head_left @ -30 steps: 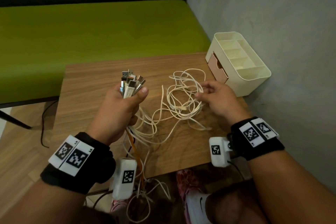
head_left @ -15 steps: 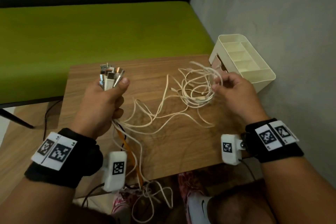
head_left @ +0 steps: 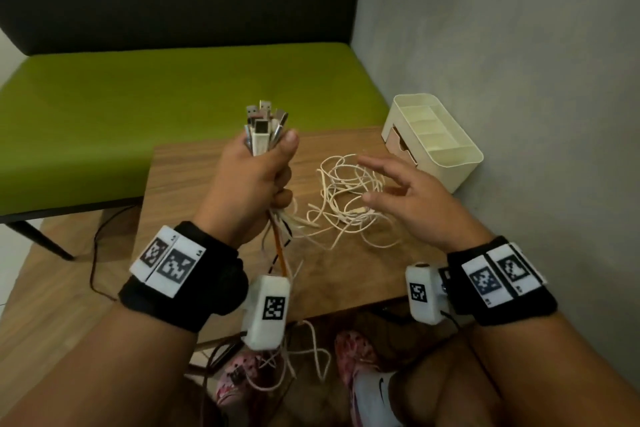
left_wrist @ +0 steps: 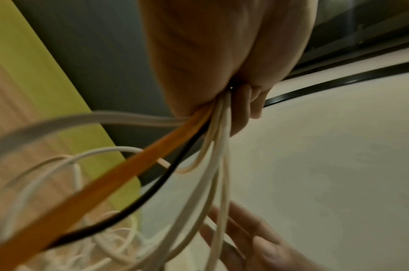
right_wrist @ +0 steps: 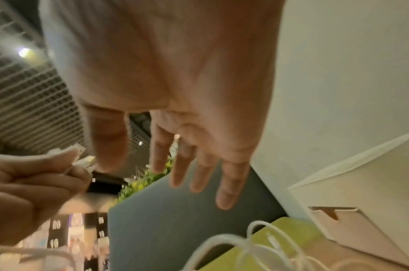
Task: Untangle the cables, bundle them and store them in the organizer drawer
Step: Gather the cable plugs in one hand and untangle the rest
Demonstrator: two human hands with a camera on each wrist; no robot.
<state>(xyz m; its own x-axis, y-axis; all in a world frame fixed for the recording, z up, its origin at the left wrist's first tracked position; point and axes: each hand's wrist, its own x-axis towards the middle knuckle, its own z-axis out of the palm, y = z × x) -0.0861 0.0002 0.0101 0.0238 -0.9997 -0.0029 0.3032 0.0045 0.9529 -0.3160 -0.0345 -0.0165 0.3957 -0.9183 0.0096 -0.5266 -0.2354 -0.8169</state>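
My left hand [head_left: 258,173] grips a bunch of cable plugs [head_left: 265,125] held upright above the wooden table [head_left: 194,180]. White, orange and black cords [left_wrist: 198,139] hang from the fist and trail off the table's near edge. A loose tangle of white cables [head_left: 346,194] lies on the table to the right. My right hand [head_left: 401,191] hovers just above that tangle with fingers spread and holds nothing. The cream organizer [head_left: 436,142] stands at the table's far right corner, its drawer [head_left: 396,140] facing left; its drawer front [right_wrist: 352,225] shows at right in the right wrist view.
A green bench [head_left: 173,94] runs behind the table, and a grey wall [head_left: 519,62] closes the right side. Cable ends dangle past the table's near edge over my feet [head_left: 363,378]. A dark cord [head_left: 97,253] lies on the floor at the left.
My right hand has let go of the white tangle, which dropped back onto the table, and its fingers have spread. My left hand has lifted the plug bunch higher and toward the middle.
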